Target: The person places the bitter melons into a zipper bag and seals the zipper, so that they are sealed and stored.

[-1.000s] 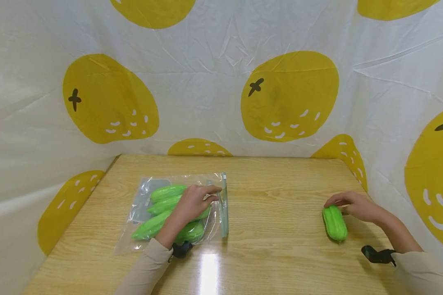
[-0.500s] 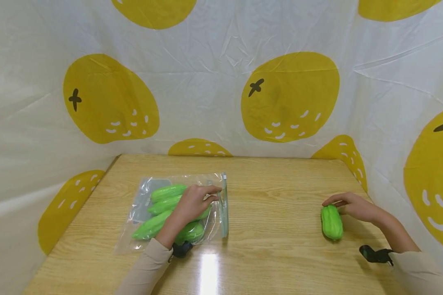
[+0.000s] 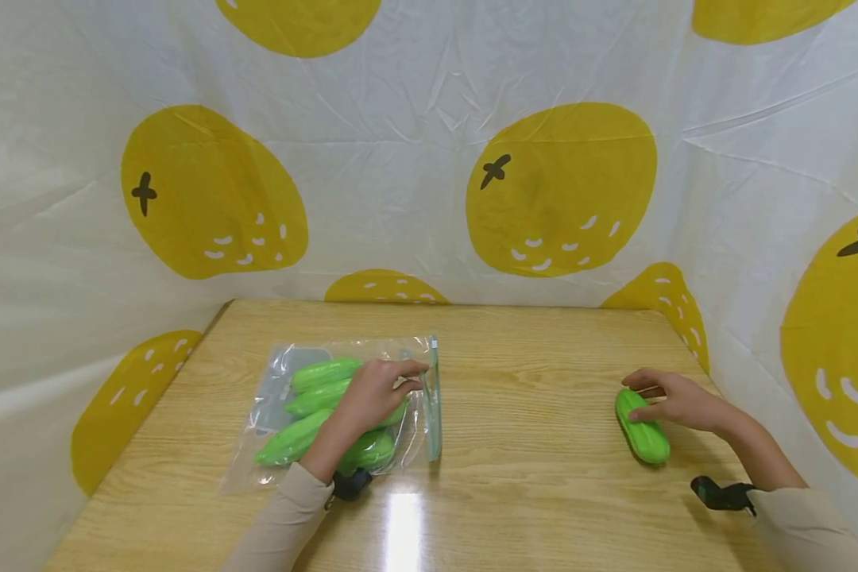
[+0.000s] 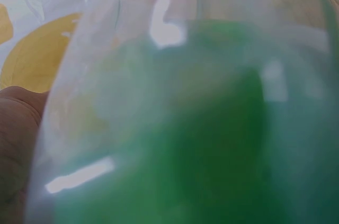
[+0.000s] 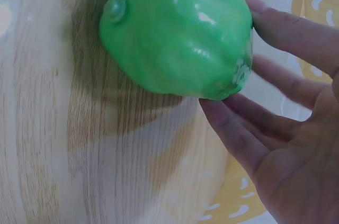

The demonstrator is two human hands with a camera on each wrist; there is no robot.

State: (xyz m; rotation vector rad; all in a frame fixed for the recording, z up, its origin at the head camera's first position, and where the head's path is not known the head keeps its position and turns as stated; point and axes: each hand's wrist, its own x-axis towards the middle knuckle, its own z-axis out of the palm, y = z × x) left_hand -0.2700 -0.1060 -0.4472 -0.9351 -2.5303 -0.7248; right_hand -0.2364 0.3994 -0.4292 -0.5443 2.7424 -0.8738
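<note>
Clear plastic forms a bag (image 3: 379, 347) that lies on the left part of a wood-grain table (image 3: 529, 461), with a grey-green strip (image 3: 435, 433) along its right-hand edge. Inside are at least 4 ridged green vegetables (image 3: 296, 439), partly hidden by the left hand (image 3: 372, 397). That hand reaches over the bag, thumb and forefinger pinching its edge beside the strip; the left wrist view is mostly blurred plastic and green.

Well apart from the bag, near the table's right side, is 1 loose green vegetable (image 3: 649, 443). The right hand (image 3: 675, 401) grips its far end, with the thumb on the near side and the fingers round the other. Whether the vegetable touches the wood I cannot tell.

Both arms have beige sleeves (image 3: 804, 520), and a black device (image 3: 718, 493) sits at each wrist. Behind the table hangs a white sheet (image 3: 389, 183) printed with large yellow fruit. Light reflects brightly off the tabletop between the arms.
</note>
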